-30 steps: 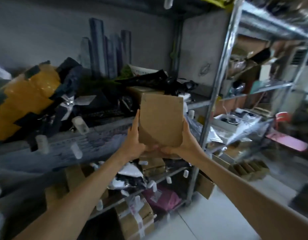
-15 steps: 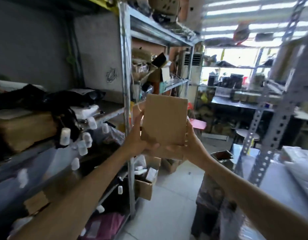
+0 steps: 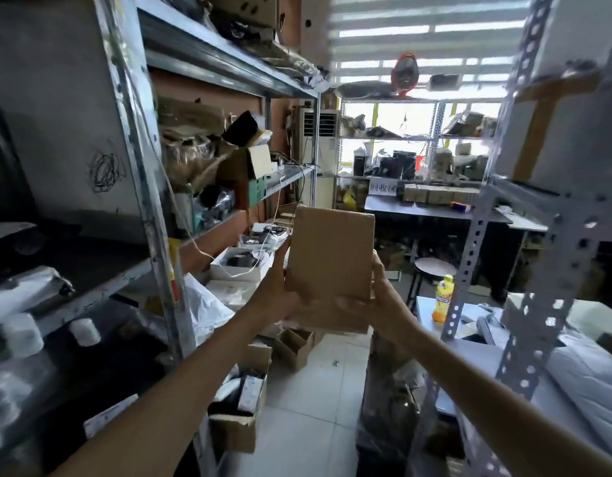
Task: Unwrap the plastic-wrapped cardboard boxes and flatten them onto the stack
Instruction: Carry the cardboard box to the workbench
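While we stand beside the metal shelf, our left hand and right hand hold a cardboard box upright. Our fingers grasp its lower sides

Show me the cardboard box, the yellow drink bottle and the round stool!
cardboard box [image 3: 330, 256], head view, middle of its flat brown face.
yellow drink bottle [image 3: 443, 298], head view, on its label.
round stool [image 3: 435, 267], head view, top of its seat.

Yellow bottle near round stool
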A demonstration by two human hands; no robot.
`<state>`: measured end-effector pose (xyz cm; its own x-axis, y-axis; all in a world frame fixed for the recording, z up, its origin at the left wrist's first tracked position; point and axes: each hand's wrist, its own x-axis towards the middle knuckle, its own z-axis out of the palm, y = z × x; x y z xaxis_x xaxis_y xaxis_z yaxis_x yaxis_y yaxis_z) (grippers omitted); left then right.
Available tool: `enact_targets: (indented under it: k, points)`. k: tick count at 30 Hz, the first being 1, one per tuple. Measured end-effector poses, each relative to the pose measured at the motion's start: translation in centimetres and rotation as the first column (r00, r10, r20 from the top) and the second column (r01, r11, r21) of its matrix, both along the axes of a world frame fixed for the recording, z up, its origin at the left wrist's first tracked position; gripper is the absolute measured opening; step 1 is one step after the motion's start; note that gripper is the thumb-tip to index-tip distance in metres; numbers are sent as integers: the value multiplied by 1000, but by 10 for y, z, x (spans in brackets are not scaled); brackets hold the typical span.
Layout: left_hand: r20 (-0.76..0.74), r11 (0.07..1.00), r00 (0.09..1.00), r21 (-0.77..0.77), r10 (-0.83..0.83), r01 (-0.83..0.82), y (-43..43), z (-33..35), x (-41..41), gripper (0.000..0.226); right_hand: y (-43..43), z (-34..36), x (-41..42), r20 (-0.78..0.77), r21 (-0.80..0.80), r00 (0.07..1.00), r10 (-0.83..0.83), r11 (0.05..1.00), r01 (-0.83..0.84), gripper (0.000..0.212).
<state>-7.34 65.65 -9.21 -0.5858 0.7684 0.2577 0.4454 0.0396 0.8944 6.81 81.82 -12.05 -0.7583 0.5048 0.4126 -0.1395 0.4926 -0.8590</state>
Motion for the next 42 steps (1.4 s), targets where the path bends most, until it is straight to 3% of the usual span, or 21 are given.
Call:
enact_targets:
  k: [7,11,14,16,20,25,30,35,39,42]
  points:
    - [53,995,994,5,-100,100,89,-5,-76,112,80,-3,-69,-11,-20,997,-71,997,71,95]
    - [110,991,987,-39,-120,125,147,4,-132,135,128,0,-117,8,-30,989,-146,989,146,99]
    - [153,988,978,-41,-142,150,191,7,-171,132,163,8,-151,16,-150,985,-172,974,172,89]
    - [173,981,967,-5,-189,193,220,7,-195,141,186,14,-173,48,-89,975,-219,971,222,97]
    - [188,980,962,0,-197,201,274,-7,-235,148,231,12,-209,105,-122,956,-275,950,287,111]
    - [136,972,965,-39,-225,232,353,-16,-281,130,300,6,-251,139,-107,930,-339,929,355,124]
    - [126,969,962,-34,-240,246,445,-19,-322,114,397,-5,-297,144,-132,931,-335,926,354,101]
    - [119,954,955,-97,-271,282,548,-19,-374,125,482,5,-332,145,-148,913,-382,904,401,71]
    - [128,959,956,-71,-265,275,620,-13,-400,124,554,10,-360,125,-126,925,-360,919,374,96]
    - [157,950,943,-65,-293,306,664,-11,-417,114,602,4,-384,136,-140,915,-380,907,397,99]
